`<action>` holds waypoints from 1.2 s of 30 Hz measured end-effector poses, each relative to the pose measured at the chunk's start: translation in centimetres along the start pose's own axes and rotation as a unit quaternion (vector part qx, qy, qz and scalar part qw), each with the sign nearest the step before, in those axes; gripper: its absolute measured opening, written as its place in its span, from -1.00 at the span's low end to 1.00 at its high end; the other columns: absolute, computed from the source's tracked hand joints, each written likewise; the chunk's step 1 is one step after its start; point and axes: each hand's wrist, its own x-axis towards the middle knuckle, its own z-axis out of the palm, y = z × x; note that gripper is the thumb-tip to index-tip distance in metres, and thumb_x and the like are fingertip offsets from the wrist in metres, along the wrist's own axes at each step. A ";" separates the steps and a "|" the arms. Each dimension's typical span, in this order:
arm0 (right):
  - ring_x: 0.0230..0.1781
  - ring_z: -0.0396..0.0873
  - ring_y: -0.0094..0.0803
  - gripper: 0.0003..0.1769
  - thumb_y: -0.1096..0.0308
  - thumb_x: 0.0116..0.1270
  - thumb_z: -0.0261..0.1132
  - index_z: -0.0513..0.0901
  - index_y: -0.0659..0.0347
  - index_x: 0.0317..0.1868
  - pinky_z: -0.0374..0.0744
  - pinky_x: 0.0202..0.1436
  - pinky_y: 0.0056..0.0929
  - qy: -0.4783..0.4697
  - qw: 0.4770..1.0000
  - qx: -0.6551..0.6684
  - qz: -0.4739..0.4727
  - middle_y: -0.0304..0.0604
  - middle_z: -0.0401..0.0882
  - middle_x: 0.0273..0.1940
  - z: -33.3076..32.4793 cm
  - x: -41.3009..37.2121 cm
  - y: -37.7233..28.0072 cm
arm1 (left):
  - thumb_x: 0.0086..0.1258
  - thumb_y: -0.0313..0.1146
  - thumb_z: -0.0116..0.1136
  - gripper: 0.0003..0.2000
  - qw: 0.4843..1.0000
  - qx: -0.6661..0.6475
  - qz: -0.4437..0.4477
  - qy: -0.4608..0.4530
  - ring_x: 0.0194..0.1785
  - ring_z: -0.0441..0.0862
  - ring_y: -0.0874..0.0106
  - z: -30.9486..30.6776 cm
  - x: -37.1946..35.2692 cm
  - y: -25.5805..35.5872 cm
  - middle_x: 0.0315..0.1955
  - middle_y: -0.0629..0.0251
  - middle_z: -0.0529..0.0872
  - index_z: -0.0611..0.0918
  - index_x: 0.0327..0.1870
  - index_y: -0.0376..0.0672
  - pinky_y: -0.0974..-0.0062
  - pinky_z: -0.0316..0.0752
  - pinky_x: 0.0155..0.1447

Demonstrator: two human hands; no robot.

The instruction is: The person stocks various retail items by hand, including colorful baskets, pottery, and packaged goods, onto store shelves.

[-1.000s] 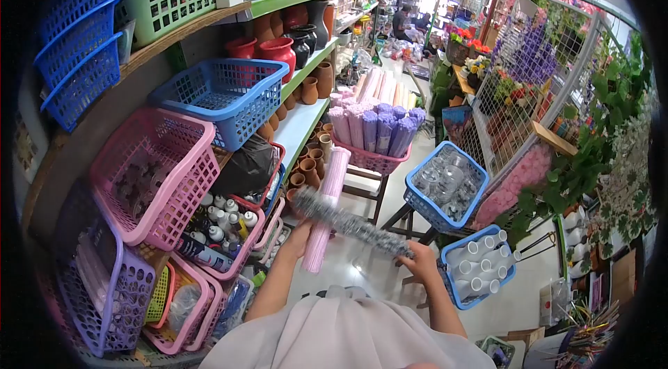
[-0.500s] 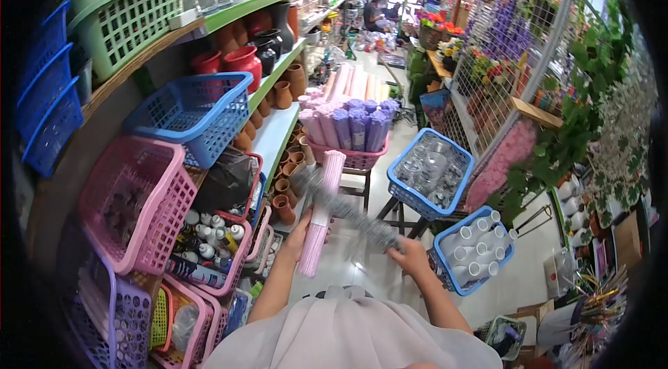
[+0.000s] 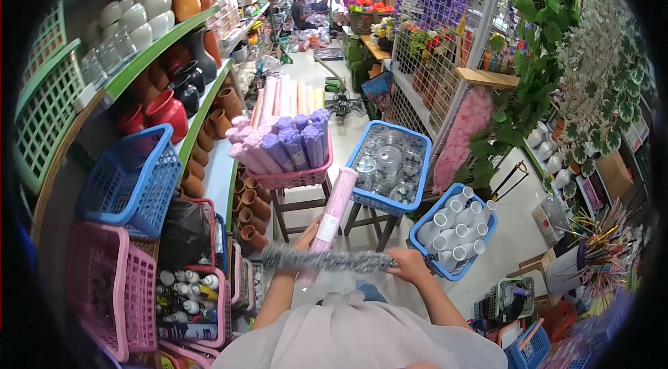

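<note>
Swung down from its slant of half a second ago, the grey fluffy duster (image 3: 348,260) now lies almost level across the lower part of the ribbed pink bundle (image 3: 328,226), while the shelves and baskets have slid leftward in view. At far left leans a pink lattice basket (image 3: 142,292), below a blue lattice basket (image 3: 154,182); next come white-capped bottles (image 3: 189,303) in another pink basket, then terracotta pots (image 3: 252,219) beside the shelf. Purple bundles (image 3: 296,141) and pink ones fill a basket on a stool (image 3: 279,216). Just in front, the left hand (image 3: 304,235) is closed round the pink bundle, which stands tilted, top toward the right, its white label band showing; the duster's free end passes over the left wrist. Whether duster and bundle touch cannot be told. The right hand (image 3: 410,266) grips the duster's right end. Past it are clear plastic containers (image 3: 388,160) in a blue basket, white cups (image 3: 449,237) in a second, and thin coloured sticks (image 3: 598,237) at far right.
</note>
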 end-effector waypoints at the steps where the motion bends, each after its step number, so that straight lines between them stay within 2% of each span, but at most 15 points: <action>1: -0.24 0.62 -0.06 -0.62 0.15 0.02 0.42 0.66 0.15 -0.17 0.57 -0.20 -0.20 0.012 0.999 0.005 0.041 -0.05 0.66 -0.26 -0.2 0.3 1.0 | 0.59 -0.10 -0.25 -0.53 0.994 0.102 0.006 0.040 -0.22 0.59 0.55 -0.1 2.3 -0.4 -0.06 0.30 0.61 0.22 0.43 -0.05 0.56 0.55 -0.16; 2: -0.25 0.61 -0.05 -0.61 0.14 0.03 0.41 0.66 0.17 -0.17 0.55 -0.22 -0.20 0.038 0.989 0.059 0.134 -0.04 0.66 -0.29 0.3 0.8 2.9 | 0.58 -0.10 -0.24 -0.52 0.999 0.035 -0.021 0.015 -0.20 0.59 0.55 -0.1 2.8 -0.5 -0.05 0.31 0.60 0.22 0.43 -0.08 0.58 0.54 -0.15; 3: -0.25 0.61 -0.05 -0.61 0.14 0.03 0.41 0.66 0.17 -0.17 0.55 -0.22 -0.20 0.040 0.988 0.058 0.134 -0.04 0.66 -0.29 -0.4 1.6 2.8 | 0.58 -0.10 -0.23 -0.51 0.998 -0.033 -0.046 -0.010 -0.19 0.59 0.56 0.9 3.0 0.2 -0.03 0.32 0.59 0.23 0.43 -0.11 0.59 0.53 -0.14; 5: -0.27 0.61 -0.04 -0.62 0.14 0.03 0.41 0.65 0.17 -0.18 0.54 -0.25 -0.21 0.141 0.945 0.107 0.273 -0.04 0.65 -0.32 -1.8 3.4 2.6 | 0.57 -0.08 -0.21 -0.51 0.998 -0.027 -0.050 -0.015 -0.19 0.58 0.57 2.0 4.7 1.3 -0.05 0.34 0.59 0.23 0.42 -0.08 0.58 0.55 -0.15; 7: -0.29 0.60 -0.02 -0.64 0.15 0.06 0.40 0.64 0.19 -0.19 0.53 -0.27 -0.22 0.120 0.956 0.070 0.259 -0.02 0.64 -0.34 -2.9 4.2 3.6 | 0.56 -0.06 -0.20 -0.50 0.998 -0.020 -0.056 -0.018 -0.19 0.57 0.58 2.4 7.1 1.5 -0.07 0.35 0.59 0.23 0.42 -0.06 0.57 0.57 -0.15; 9: -0.30 0.59 -0.01 -0.64 0.15 0.08 0.40 0.62 0.22 -0.20 0.52 -0.28 -0.20 0.036 0.999 -0.030 0.018 0.02 0.63 -0.37 -4.1 4.8 5.4 | 0.56 -0.05 -0.19 -0.50 0.998 0.062 0.001 0.023 -0.17 0.55 0.64 2.1 9.9 1.1 -0.04 0.37 0.57 0.23 0.42 -0.07 0.63 0.55 -0.19; 11: -0.30 0.58 0.05 -0.63 0.13 0.10 0.39 0.61 0.23 -0.20 0.51 -0.27 -0.14 0.056 0.998 -0.018 -0.014 0.08 0.62 -0.36 -3.9 6.0 8.7 | 0.56 -0.04 -0.20 -0.49 0.997 0.081 0.008 0.002 -0.19 0.57 0.63 2.2 11.0 1.5 -0.01 0.36 0.57 0.21 0.43 -0.05 0.62 0.56 -0.26; 13: -0.28 0.58 0.11 -0.64 0.13 0.13 0.37 0.61 0.23 -0.20 0.51 -0.24 -0.11 0.144 0.971 0.014 0.189 0.11 0.63 -0.34 -5.0 8.1 9.5 | 0.55 -0.04 -0.19 -0.47 0.993 0.115 0.012 0.020 -0.20 0.58 0.62 2.4 11.1 1.7 0.01 0.36 0.56 0.20 0.45 -0.05 0.61 0.57 -0.26; 14: -0.26 0.58 0.15 -0.63 0.11 0.19 0.33 0.60 0.28 -0.21 0.51 -0.21 -0.08 0.180 0.953 0.057 0.237 0.15 0.64 -0.33 -5.8 9.3 9.3 | 0.55 -0.03 -0.17 -0.46 0.996 0.081 -0.011 0.024 -0.23 0.59 0.60 2.8 11.0 2.0 0.01 0.35 0.56 0.18 0.45 -0.05 0.60 0.58 -0.29; 17: -0.26 0.60 0.15 -0.58 0.08 0.22 0.32 0.59 0.34 -0.23 0.52 -0.20 -0.08 0.244 0.932 0.097 0.251 0.18 0.64 -0.35 -5.4 11.7 11.2 | 0.54 -0.07 -0.15 -0.47 0.999 0.040 0.003 0.035 -0.22 0.60 0.58 3.4 10.6 2.7 0.02 0.32 0.56 0.18 0.45 -0.05 0.60 0.59 -0.26; 22: -0.16 0.58 0.18 -0.51 0.08 0.25 0.30 0.43 0.26 0.00 0.49 -0.12 -0.02 0.098 0.968 -0.007 0.233 0.22 0.62 -0.23 -3.5 14.7 13.5 | 0.56 -0.12 -0.17 -0.51 0.993 0.037 0.035 0.110 -0.14 0.59 0.58 2.5 9.7 2.7 0.09 0.34 0.54 0.22 0.44 -0.06 0.58 0.58 -0.19; 26: -0.12 0.57 0.16 -0.49 0.18 0.26 0.30 0.34 0.20 0.13 0.51 -0.12 -0.02 0.104 0.976 0.035 0.189 0.22 0.57 -0.11 -0.6 17.4 14.7 | 0.55 -0.12 -0.15 -0.50 0.982 0.039 0.058 0.177 -0.15 0.60 0.57 1.8 9.0 2.0 0.10 0.36 0.54 0.21 0.44 -0.05 0.56 0.58 -0.19; 29: -0.14 0.56 0.17 -0.49 0.21 0.24 0.30 0.35 0.17 0.13 0.53 -0.11 -0.03 0.097 0.984 -0.048 0.139 0.18 0.50 -0.04 1.3 18.0 15.8 | 0.55 -0.13 -0.13 -0.50 0.980 0.018 0.059 0.188 -0.11 0.59 0.56 0.7 8.2 0.6 0.14 0.36 0.51 0.22 0.44 -0.06 0.56 0.57 -0.12; 32: -0.10 0.54 0.08 -0.46 0.22 0.18 0.34 0.38 0.16 0.13 0.54 -0.10 -0.05 -0.001 0.979 -0.122 0.161 0.05 0.47 -0.07 1.7 18.1 15.6 | 0.55 -0.14 -0.12 -0.50 0.973 0.026 0.073 0.217 0.01 0.55 0.54 1.1 7.3 0.5 0.20 0.36 0.47 0.23 0.44 -0.07 0.56 0.53 -0.02; 36: 0.01 0.46 -0.03 -0.44 0.22 0.12 0.39 0.40 0.17 0.11 0.50 -0.05 -0.08 -0.013 0.978 -0.160 0.137 -0.03 0.46 -0.07 1.9 18.2 15.4 | 0.53 -0.14 -0.11 -0.48 0.964 0.042 0.104 0.239 -0.07 0.57 0.55 0.9 6.4 0.2 0.10 0.34 0.51 0.19 0.44 -0.07 0.56 0.57 -0.14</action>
